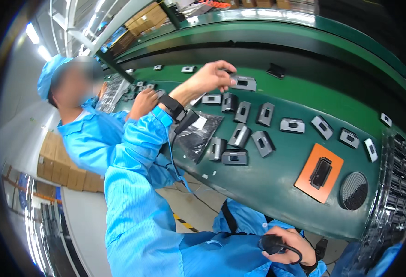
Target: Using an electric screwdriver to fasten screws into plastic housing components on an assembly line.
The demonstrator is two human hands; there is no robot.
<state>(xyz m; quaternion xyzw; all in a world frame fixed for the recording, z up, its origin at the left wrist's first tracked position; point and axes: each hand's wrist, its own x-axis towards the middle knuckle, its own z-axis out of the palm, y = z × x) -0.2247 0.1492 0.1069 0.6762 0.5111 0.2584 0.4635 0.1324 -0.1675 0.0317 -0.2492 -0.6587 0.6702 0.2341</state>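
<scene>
My left hand (pixel 212 76) reaches out over the green conveyor belt (pixel 277 180) and pinches a small grey rectangular part (pixel 243 83) at its left end. A dark strap (pixel 172 106) sits on that wrist. My right hand (pixel 291 246) rests low by my lap, closed around a small black device (pixel 270 243) with a cable. Several similar grey parts (pixel 240 136) lie scattered on the belt just below the left hand, beside a black plastic bag (pixel 198 136).
An orange pad with a black fixture (pixel 319 172) and a round dark mesh disc (pixel 353 190) lie on the belt at right. Stacked black trays (pixel 397 184) line the far right. A co-worker in blue (pixel 90 134) stands at left, hand (pixel 143 102) on the belt.
</scene>
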